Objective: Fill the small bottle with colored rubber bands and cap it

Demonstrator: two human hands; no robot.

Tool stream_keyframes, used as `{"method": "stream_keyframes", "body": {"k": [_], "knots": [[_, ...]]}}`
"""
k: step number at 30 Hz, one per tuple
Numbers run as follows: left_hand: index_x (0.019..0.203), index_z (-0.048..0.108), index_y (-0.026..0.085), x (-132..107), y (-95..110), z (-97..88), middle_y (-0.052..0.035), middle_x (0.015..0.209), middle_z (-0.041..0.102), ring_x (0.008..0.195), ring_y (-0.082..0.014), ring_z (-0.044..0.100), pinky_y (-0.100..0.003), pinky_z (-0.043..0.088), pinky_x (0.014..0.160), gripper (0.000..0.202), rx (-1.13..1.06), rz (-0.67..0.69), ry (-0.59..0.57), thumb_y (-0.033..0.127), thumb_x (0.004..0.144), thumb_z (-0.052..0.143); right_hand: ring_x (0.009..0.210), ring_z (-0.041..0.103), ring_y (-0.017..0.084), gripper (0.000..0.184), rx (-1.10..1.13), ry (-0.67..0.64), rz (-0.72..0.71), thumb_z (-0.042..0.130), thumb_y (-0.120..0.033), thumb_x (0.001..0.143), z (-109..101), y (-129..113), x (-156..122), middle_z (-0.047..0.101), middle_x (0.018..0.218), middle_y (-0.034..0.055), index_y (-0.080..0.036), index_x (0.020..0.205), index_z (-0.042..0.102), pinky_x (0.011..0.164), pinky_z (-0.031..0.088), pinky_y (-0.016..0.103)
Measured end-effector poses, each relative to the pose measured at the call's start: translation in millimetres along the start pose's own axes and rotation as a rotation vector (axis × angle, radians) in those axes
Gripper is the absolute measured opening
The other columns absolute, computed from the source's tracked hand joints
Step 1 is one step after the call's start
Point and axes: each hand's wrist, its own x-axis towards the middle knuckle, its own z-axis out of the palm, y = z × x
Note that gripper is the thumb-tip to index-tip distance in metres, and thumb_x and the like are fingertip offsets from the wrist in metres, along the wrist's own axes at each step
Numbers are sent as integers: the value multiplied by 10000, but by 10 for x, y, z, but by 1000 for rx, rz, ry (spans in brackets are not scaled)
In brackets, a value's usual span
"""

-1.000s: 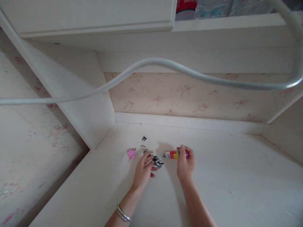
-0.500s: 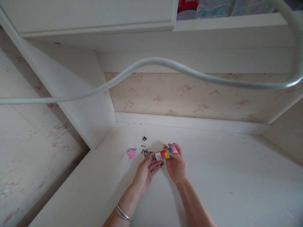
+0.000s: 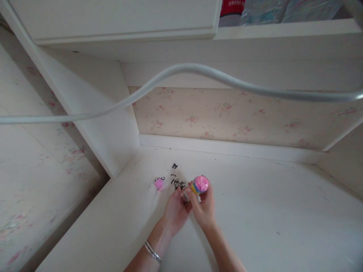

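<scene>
A clear tube of small coloured rubber bands [image 3: 200, 184] is tilted, its pink end up toward me. My right hand [image 3: 205, 207] is closed around its body, the thumb along the near side. At its lower end, my left hand [image 3: 176, 211] curls its fingers against the tube; what those fingertips pinch is partly hidden. Just beyond my left hand lies a loose pile of thin black rubber bands [image 3: 179, 184]. To the left sits a small pink piece [image 3: 159, 184], perhaps the lid, with a black band beside it. Another small clump of black bands [image 3: 174, 166] lies farther back.
The white desktop [image 3: 255, 211] runs back to a floral-papered wall panel [image 3: 193, 117]. A pale curved tube [image 3: 187, 68] crosses the view above the hands. Overhead is a white cabinet [image 3: 124, 19], with packaged goods [image 3: 263, 11] on its open shelf at right.
The tube has turned from lying sideways to pointing its pink end up at me. My right hand has moved left and closer to my left hand. The view shifted slightly.
</scene>
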Motion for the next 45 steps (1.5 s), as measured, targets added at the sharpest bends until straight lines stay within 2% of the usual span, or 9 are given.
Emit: {"method": "stream_keyframes", "body": {"k": [9, 14, 23, 26, 29, 34, 37, 40, 45], "knots": [[1056, 621, 79, 26, 3, -17, -121, 983, 674, 858, -186, 644, -276, 516, 738, 311, -8, -16, -3, 327, 941, 472, 858, 644, 199, 586, 4, -33, 71, 738, -314, 740, 28, 67, -15, 674, 984, 62, -216, 1245, 457, 769, 508, 335], [1019, 630, 72, 6, 6, 19, -113, 944, 678, 840, -168, 644, -287, 523, 815, 244, -22, -9, -12, 264, 923, 513, 876, 641, 180, 468, 138, 110, 78, 745, -329, 737, -29, 93, 90, 669, 999, 55, -230, 1127, 504, 774, 501, 316], [1008, 628, 155, -36, -15, 17, -122, 1078, 642, 856, -186, 644, -326, 551, 744, 235, 343, 52, 125, 227, 793, 689, 827, 640, 163, 363, 295, 267, 176, 674, -427, 789, -156, 122, 248, 664, 905, 15, -223, 1056, 537, 721, 509, 298], [903, 675, 160, -38, -12, 14, -117, 1257, 547, 919, -204, 618, -294, 552, 682, 168, 616, 235, 172, 247, 764, 707, 814, 640, 158, 380, 336, 306, 170, 674, -434, 786, -185, 150, 268, 664, 918, 13, -230, 1076, 539, 725, 510, 299], [904, 713, 183, -76, 22, 48, -60, 1455, 352, 1111, -255, 542, -291, 556, 732, 151, 772, 347, 93, 243, 767, 690, 831, 640, 157, 379, 311, 314, 142, 679, -424, 785, -189, 174, 266, 666, 930, 20, -225, 1078, 542, 755, 507, 308], [1078, 675, 282, -116, 134, 84, 22, 1530, 218, 1261, -308, 431, -382, 565, 800, 387, 517, 276, 28, 119, 727, 666, 853, 642, 165, 370, 289, 295, 120, 676, -412, 794, -176, 194, 256, 667, 931, 27, -219, 1077, 535, 769, 506, 319], [1034, 682, 231, -64, 160, 43, -66, 1403, 428, 1139, -285, 544, -397, 562, 800, 397, 429, 277, 129, 55, 679, 680, 857, 642, 166, 386, 308, 294, 132, 677, -419, 788, -165, 175, 255, 663, 937, 26, -216, 1083, 530, 774, 507, 318], [859, 692, 142, -8, 119, -3, -94, 974, 643, 876, -192, 630, -317, 548, 759, 176, 502, 337, 224, 95, 690, 710, 864, 641, 164, 394, 379, 289, 163, 672, -425, 788, -142, 132, 246, 659, 946, 26, -223, 1089, 520, 753, 509, 303], [968, 694, 138, -85, 18, 75, -6, 711, 560, 615, -93, 502, -193, 393, 498, 283, 540, 184, 72, 217, 699, 732, 840, 639, 161, 388, 479, 283, 196, 667, -430, 790, -84, 73, 195, 656, 921, 22, -234, 1088, 512, 735, 513, 306]]}}
